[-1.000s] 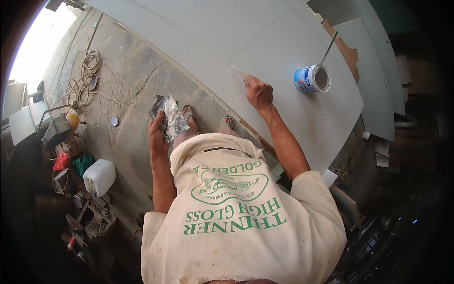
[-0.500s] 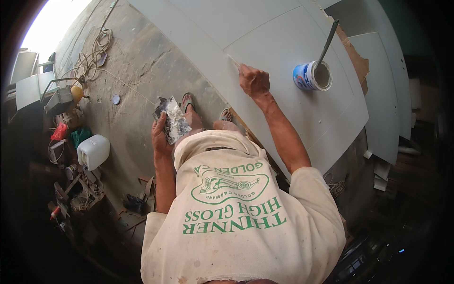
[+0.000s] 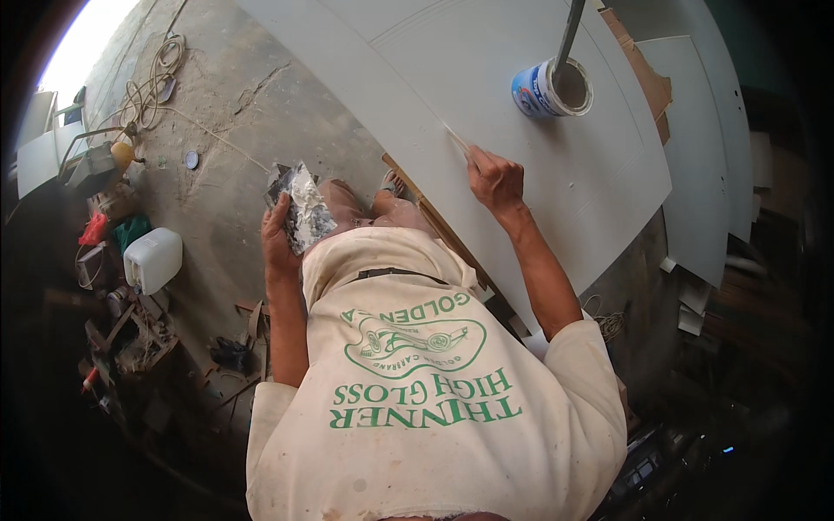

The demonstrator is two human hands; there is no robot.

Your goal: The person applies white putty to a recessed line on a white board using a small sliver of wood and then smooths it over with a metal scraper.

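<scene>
My left hand (image 3: 278, 241) is closed round the edge of a flat palette (image 3: 307, 210) smeared with thick white paste, held in front of my legs. In my closed right hand (image 3: 499, 184) is a thin, pale spatula-like blade (image 3: 455, 135). Its tip appears to rest on the large light-grey panel (image 3: 382, 82), though exact contact is hard to see. On the panel, beyond my right hand, stands a blue and white can (image 3: 532, 94) with whitish contents. A dark flat stick (image 3: 570, 36) juts out of it.
Cardboard (image 3: 638, 74) and more grey panels (image 3: 695, 174) lie to the right. A coiled hose or cable (image 3: 156, 82) is on the concrete floor at far left, with a white jerrycan (image 3: 154, 260) and scrap (image 3: 139, 343) nearer. A wooden edge (image 3: 434, 221) runs below the panel.
My right hand and the blade have shifted along the panel toward me, farther from the can. The whole view has shifted too. Both hands keep their hold.
</scene>
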